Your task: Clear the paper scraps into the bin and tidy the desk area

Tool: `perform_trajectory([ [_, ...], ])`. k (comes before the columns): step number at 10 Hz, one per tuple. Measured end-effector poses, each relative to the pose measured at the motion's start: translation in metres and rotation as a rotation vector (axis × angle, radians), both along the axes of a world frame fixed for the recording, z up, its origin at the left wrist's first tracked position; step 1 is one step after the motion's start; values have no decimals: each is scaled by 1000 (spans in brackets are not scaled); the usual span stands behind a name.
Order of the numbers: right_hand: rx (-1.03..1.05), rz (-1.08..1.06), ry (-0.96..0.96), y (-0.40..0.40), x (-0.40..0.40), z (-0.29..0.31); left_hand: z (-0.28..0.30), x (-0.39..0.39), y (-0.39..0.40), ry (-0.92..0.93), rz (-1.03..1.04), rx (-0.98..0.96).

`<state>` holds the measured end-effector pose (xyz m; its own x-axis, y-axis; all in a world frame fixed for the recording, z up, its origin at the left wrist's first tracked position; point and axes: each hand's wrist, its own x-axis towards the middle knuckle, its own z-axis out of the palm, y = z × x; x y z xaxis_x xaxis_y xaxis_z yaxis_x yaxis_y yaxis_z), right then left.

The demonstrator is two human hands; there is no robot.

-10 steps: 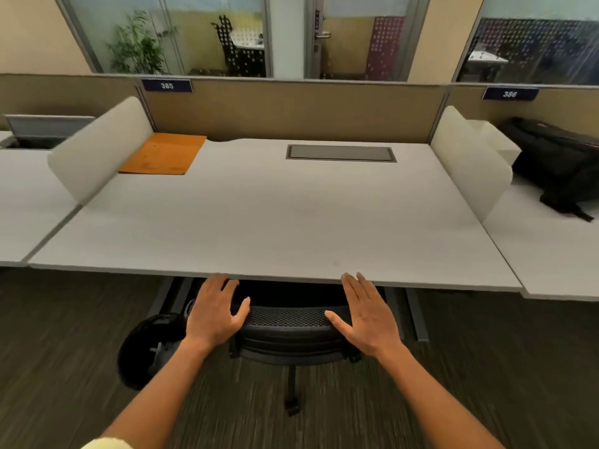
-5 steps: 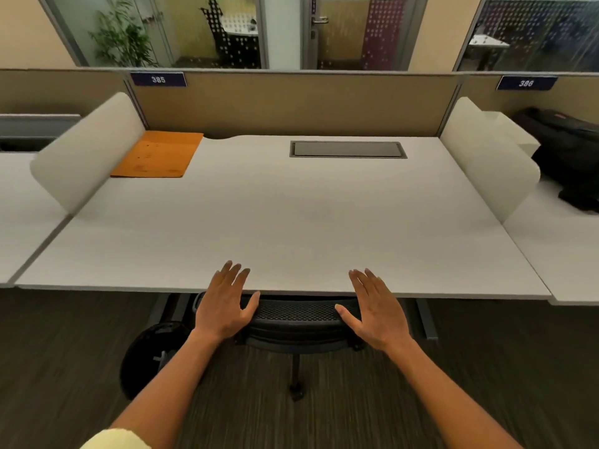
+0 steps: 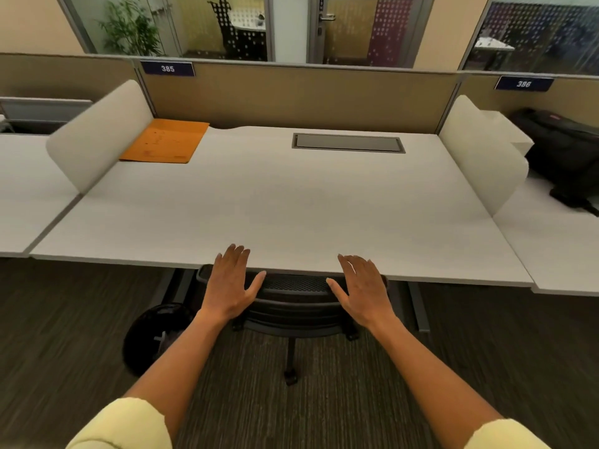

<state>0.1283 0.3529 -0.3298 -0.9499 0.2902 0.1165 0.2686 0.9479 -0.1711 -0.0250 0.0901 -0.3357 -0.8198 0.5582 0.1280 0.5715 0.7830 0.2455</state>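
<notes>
Desk: pale grey top, centre of scene, near edge running left to right just beyond the chair. A grey recessed panel is set into the far centre of the top.

Orange folder: lies flat at the far left corner of the desk, beside the left white divider. Well apart from both hands.

Right white divider: stands at the desk's right edge.

Office chair: black, mesh back, tucked under the near edge of the desk; backrest top sits between and under the two hands.

Left hand: palm down over the left end of the chair back, fingers straight and close together, thumb spread to the right, fingertips reaching over the desk's near edge. Holds nothing.

Right hand: palm down over the right end of the chair back, fingers straight and slightly fanned, thumb spread to the left. Holds nothing.

Bin: black, round, on the carpet under the near left of the desk, just left of the left forearm.

Black bag: on the neighbouring desk, far right.

Number plates on the partition: 385 at left, 386 at right.
</notes>
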Motion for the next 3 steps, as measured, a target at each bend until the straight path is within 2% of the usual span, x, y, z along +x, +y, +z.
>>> perform_trajectory([
  [1, 41, 42, 156, -16, 17, 6, 2, 32, -1, 31, 13, 25],
  [2, 71, 58, 233, -24, 36, 4, 4, 60, -4, 53, 32, 56],
  [3, 67, 54, 221, -31, 58, -1, 7, 91, -7, 42, 45, 59],
])
